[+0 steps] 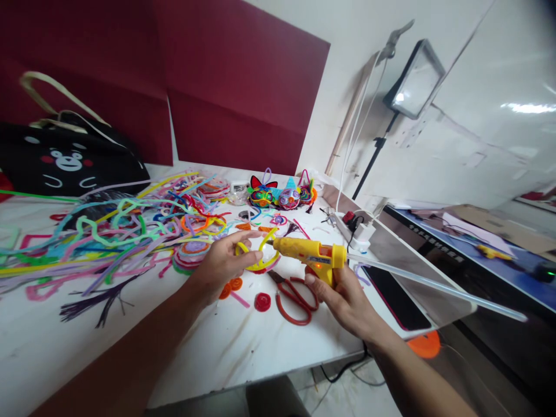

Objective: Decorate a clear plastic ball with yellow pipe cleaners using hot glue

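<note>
My right hand (343,292) is wrapped round the grip of a yellow hot glue gun (304,249), which has a long clear glue stick (438,284) jutting from its back. A small light glows on its side. In my left hand (230,255), a bent yellow pipe cleaner (249,259) is pinched between thumb and fingers, its tip close to the gun's nozzle. Below the gun, red-handled scissors (295,304) lie on the white table (208,353). A small red coil (263,302) and orange coils (232,287) rest nearby.
A heap of colourful pipe cleaners (125,226) covers the table's left side. Decorated colourful pieces (278,197) stand at the back. A black phone (397,296) lies at the right, by a power strip (358,243). A black bag (69,156) sits back left; a lamp (417,78) stands right.
</note>
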### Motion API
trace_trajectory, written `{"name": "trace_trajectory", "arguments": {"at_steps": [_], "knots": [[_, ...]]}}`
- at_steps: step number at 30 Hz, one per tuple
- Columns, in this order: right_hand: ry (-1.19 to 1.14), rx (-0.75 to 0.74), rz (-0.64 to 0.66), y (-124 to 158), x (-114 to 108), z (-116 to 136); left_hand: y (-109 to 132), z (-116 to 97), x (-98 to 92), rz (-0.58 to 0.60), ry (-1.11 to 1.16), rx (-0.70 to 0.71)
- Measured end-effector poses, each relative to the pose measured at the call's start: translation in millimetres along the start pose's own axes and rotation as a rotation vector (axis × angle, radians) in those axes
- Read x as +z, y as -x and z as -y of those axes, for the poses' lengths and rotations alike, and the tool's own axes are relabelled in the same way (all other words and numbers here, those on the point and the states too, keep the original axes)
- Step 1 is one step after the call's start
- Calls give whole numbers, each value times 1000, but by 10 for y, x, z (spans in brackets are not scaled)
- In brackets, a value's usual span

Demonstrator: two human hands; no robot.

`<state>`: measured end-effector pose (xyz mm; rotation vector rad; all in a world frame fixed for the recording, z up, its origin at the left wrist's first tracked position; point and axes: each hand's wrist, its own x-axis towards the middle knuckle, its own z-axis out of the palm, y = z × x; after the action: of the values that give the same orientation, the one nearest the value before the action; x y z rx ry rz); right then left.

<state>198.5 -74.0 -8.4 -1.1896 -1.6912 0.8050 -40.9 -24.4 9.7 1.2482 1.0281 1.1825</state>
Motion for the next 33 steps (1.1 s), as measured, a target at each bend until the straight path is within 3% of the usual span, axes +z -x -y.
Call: {"name": "trace_trajectory", "arguments": {"at_steps": [11, 21, 28, 33], "knots": [[-9, 42, -12, -13, 6, 3, -1, 21, -5, 15, 17, -3], [-364, 168, 58, -105, 10, 135, 6, 8, -6, 9, 10, 12], [-450, 127, 53, -142, -41, 88, -20, 63, -32, -87, -144, 162], [-478, 118, 69, -141, -82, 59, -38, 101, -37, -89, -196, 210]]}}
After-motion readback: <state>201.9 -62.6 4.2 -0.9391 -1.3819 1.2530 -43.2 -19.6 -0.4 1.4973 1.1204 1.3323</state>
